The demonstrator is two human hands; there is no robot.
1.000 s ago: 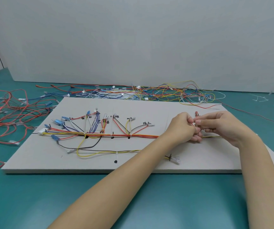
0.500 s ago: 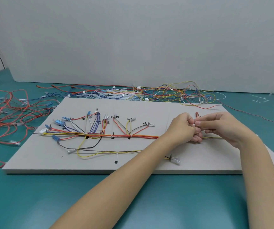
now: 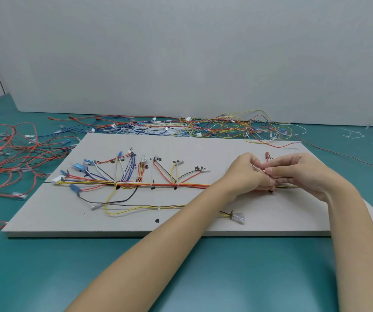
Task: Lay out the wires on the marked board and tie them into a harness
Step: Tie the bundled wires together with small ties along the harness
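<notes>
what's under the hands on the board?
The main wire bundle runs under both the left hand and right hand, emerging beyond. A black dot shows; any tie is hidden.

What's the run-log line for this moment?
stage: tying | left hand: pinching at wire bundle | right hand: pinching same spot | board: branches laid out | held item: hidden

Single head-worn view, looking forward and down across the marked board (image 3: 271, 224). Close over both forearms at the near edge, wall far behind.
</notes>
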